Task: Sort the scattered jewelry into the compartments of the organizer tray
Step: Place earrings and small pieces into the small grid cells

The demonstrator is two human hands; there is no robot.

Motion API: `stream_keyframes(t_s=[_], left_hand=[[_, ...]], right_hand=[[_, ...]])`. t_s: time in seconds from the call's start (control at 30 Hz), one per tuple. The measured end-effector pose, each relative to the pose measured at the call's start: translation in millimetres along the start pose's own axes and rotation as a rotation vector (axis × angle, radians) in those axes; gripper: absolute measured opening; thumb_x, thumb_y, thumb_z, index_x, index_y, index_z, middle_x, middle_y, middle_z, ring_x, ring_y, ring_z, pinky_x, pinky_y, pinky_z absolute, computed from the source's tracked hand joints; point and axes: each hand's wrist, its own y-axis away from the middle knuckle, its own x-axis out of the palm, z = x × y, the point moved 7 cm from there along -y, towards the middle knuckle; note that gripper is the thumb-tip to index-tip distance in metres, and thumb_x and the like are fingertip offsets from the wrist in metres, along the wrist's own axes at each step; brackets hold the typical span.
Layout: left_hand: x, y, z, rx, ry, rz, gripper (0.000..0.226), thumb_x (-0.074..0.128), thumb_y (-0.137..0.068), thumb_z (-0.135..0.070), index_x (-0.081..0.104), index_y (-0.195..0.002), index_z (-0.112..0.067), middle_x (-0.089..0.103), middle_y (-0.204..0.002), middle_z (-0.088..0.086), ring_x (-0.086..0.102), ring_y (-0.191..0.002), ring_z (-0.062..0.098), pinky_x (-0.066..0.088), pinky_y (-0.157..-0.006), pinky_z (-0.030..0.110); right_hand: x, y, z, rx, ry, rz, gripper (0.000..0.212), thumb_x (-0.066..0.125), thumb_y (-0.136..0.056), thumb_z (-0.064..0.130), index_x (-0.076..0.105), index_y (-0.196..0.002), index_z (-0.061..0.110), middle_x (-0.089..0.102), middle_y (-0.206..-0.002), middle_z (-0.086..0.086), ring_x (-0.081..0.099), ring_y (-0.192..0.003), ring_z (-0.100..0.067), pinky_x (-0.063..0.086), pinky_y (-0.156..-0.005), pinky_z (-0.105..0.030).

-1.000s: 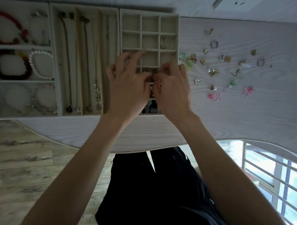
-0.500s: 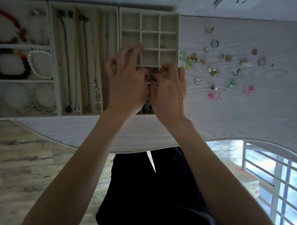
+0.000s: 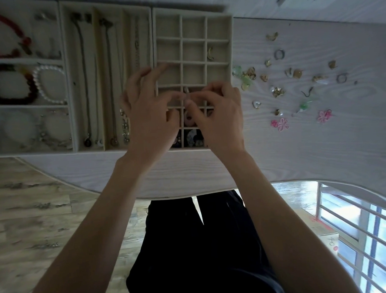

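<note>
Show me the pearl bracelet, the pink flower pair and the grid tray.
pearl bracelet (image 3: 37, 83), head view, left beads
pink flower pair (image 3: 281, 124), head view, larger flower
grid tray (image 3: 231, 45), head view, right wall

Both hands, left (image 3: 150, 117) and right (image 3: 219, 118), meet fingertip to fingertip.

one head view, close, looking steeply down over the table (image 3: 320, 154).
</note>
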Motion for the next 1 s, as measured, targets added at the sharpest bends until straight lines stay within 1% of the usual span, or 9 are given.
stream_keyframes(t_s=[0.13,0.27,0.37,0.47,0.6,0.73,0.8,0.9,1.0], left_hand=[[1.9,0.1,-2.5,0.016,0.049,0.016,0.043,0.036,-0.076,-0.025,0.073,-0.098,-0.024,0.045,-0.143,-0.002,0.030,-0.134,0.025,0.020,-0.108,0.045],[15.5,-2.4,-11.0,0.109,-0.019,0.031,0.038,0.040,-0.079,-0.025,0.075,-0.093,-0.025,0.046,-0.143,0.001,0.032,-0.134,0.031,0.019,-0.104,0.046],[20.5,-6.5,-12.9,0.132,-0.028,0.021,0.034,0.043,-0.083,-0.029,0.076,-0.089,-0.029,0.048,-0.142,-0.002,0.034,-0.133,0.032,0.021,-0.102,0.049],[15.0,-6.8,-9.1,0.150,-0.045,-0.024,0.031,0.045,-0.082,-0.022,0.075,-0.090,-0.029,0.049,-0.140,-0.001,0.034,-0.132,0.029,0.024,-0.102,0.049],[8.4,-4.3,-8.7,0.262,-0.185,-0.102,0.024,0.051,-0.084,-0.014,0.073,-0.088,-0.024,0.053,-0.136,0.002,0.036,-0.128,0.026,0.030,-0.101,0.051],[17.1,-6.2,-15.8,0.317,-0.266,-0.023,0.026,0.051,-0.082,-0.016,0.075,-0.092,-0.023,0.048,-0.142,0.002,0.032,-0.132,0.027,0.024,-0.105,0.051],[21.4,-7.4,-17.2,0.303,-0.288,0.012,0.029,0.049,-0.082,-0.019,0.075,-0.094,-0.023,0.045,-0.144,0.001,0.032,-0.134,0.030,0.021,-0.106,0.051],[22.3,-10.0,-16.8,0.280,-0.263,0.029,0.031,0.047,-0.082,-0.022,0.076,-0.094,-0.024,0.046,-0.144,0.001,0.035,-0.133,0.033,0.023,-0.104,0.053],[20.6,-11.3,-15.1,0.249,-0.217,0.032,0.032,0.046,-0.082,-0.023,0.075,-0.094,-0.028,0.046,-0.144,0.001,0.036,-0.133,0.033,0.021,-0.104,0.051]], right_hand=[[-5.7,-2.8,-6.1,0.014,0.050,-0.035,0.019,0.072,-0.079,0.034,0.074,-0.089,0.018,0.047,-0.096,0.007,0.041,-0.096,-0.011,0.035,-0.078,-0.020],[-12.6,-3.0,4.6,-0.139,0.311,-0.142,0.017,0.080,-0.070,0.025,0.074,-0.078,0.011,0.060,-0.091,-0.006,0.051,-0.087,-0.025,0.040,-0.072,-0.028],[-12.7,2.1,15.0,-0.231,0.428,-0.156,0.014,0.079,-0.070,0.021,0.074,-0.077,0.009,0.061,-0.092,-0.007,0.054,-0.086,-0.026,0.039,-0.071,-0.028],[-22.2,5.8,16.6,-0.264,0.423,-0.200,0.011,0.071,-0.078,0.019,0.072,-0.078,0.008,0.061,-0.093,-0.008,0.053,-0.085,-0.026,0.039,-0.071,-0.029],[-30.5,3.6,9.1,-0.252,0.401,-0.223,0.008,0.061,-0.080,0.011,0.068,-0.079,0.008,0.061,-0.096,-0.010,0.052,-0.084,-0.027,0.035,-0.073,-0.026],[-28.1,-0.9,3.8,-0.248,0.370,-0.190,0.012,0.058,-0.080,0.010,0.069,-0.084,0.009,0.062,-0.098,-0.010,0.052,-0.088,-0.026,0.032,-0.076,-0.022],[-25.4,-2.2,2.3,-0.261,0.365,-0.164,0.013,0.059,-0.080,0.011,0.070,-0.085,0.011,0.061,-0.099,-0.010,0.053,-0.090,-0.027,0.034,-0.077,-0.024],[-23.7,-2.4,0.7,-0.275,0.358,-0.138,0.014,0.059,-0.080,0.012,0.071,-0.085,0.013,0.061,-0.101,-0.010,0.053,-0.092,-0.028,0.038,-0.078,-0.028],[-22.1,1.3,2.6,-0.303,0.389,-0.116,0.013,0.060,-0.080,0.012,0.073,-0.084,0.015,0.061,-0.103,-0.008,0.052,-0.096,-0.028,0.041,-0.077,-0.031]])
